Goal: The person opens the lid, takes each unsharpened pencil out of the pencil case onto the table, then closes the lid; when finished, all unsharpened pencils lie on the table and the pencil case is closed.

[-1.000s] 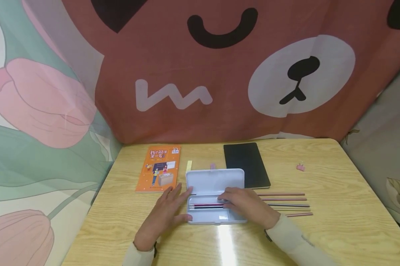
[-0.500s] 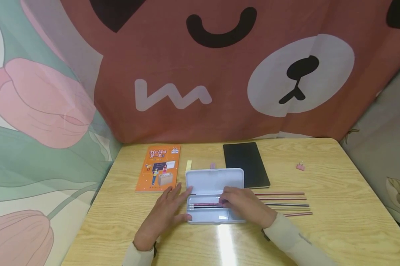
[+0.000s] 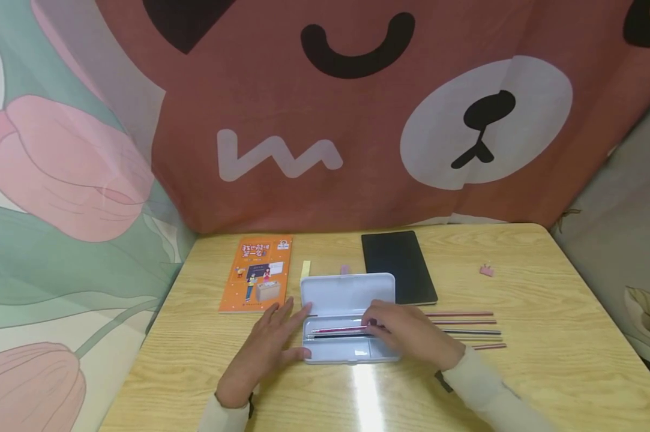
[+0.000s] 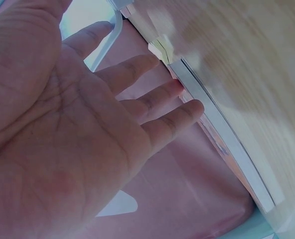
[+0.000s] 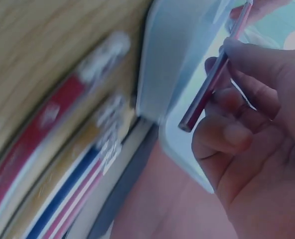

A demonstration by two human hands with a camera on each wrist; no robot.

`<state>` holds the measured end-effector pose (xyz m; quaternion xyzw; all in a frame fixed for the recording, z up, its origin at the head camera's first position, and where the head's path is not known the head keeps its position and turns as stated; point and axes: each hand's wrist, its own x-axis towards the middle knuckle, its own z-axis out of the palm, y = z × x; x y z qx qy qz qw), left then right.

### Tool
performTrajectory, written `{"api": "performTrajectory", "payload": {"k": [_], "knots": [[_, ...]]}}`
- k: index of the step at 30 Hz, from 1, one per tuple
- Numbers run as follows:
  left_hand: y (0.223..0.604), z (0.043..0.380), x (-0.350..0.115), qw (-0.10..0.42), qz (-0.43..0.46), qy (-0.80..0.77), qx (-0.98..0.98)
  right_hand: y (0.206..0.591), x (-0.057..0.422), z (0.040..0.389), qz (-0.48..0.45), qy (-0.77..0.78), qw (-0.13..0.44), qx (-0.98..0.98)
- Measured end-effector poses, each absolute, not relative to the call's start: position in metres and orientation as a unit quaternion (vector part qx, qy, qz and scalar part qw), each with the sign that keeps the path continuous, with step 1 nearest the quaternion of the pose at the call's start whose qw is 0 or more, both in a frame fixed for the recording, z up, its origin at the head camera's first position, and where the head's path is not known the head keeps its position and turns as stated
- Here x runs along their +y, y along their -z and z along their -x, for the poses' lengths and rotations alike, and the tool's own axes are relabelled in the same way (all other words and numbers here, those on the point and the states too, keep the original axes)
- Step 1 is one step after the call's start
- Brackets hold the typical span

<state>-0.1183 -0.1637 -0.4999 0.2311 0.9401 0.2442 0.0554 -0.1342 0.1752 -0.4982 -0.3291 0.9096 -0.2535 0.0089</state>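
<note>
A white pencil case (image 3: pixel 349 350) lies with its lid raised in the head view. My left hand (image 3: pixel 265 345) is spread at its left end, index fingertip at the lid and thumb at the base's corner. The left wrist view shows those fingers (image 4: pixel 130 74) extended. Over the case, my right hand (image 3: pixel 411 333) pinches a red pencil (image 3: pixel 338 330) between thumb and fingers. That pencil is slightly tilted, its right end higher; the right wrist view shows its plain end sticking out past the fingers. A dark pencil (image 3: pixel 332 336) lies in the case just below it.
Several pencils (image 3: pixel 467 323) lie on the table right of the case. Behind it are a black notebook (image 3: pixel 400 264), a yellow strip (image 3: pixel 305 268) and a small purple item (image 3: pixel 344 270). An orange book (image 3: pixel 255 273) lies left, a pink binder clip (image 3: pixel 486 270) right.
My right hand has taken hold of the red pencil in the case and raised its right end, shifting slightly right. My left hand has stayed at the case's left end.
</note>
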Motion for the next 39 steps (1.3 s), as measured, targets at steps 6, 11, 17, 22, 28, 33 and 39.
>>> {"api": "performTrajectory", "payload": {"k": [6,11,17,22,28,33,39], "knots": [[0.499,0.118,-0.164,0.056,-0.233,-0.246,0.939,0.490,0.210,0.128,0.309,0.249,0.000,0.918],[0.498,0.118,-0.164,0.059,-0.236,-0.246,0.938,0.484,0.245,0.118,0.283,0.266,-0.008,0.921],[0.499,0.118,-0.164,0.058,-0.237,-0.243,0.939,0.481,0.284,0.102,0.257,0.261,-0.013,0.930],[0.497,0.118,-0.164,0.061,-0.238,-0.245,0.938,0.486,0.313,0.090,0.259,0.253,0.006,0.932],[0.495,0.117,-0.163,0.068,-0.232,-0.249,0.938,0.492,0.333,0.077,0.255,0.236,0.028,0.937],[0.495,0.117,-0.163,0.074,-0.225,-0.253,0.938,0.496,0.338,0.070,0.234,0.214,0.069,0.946],[0.497,0.118,-0.164,0.075,-0.223,-0.251,0.939,0.501,0.340,0.068,0.224,0.173,0.064,0.957]]}}
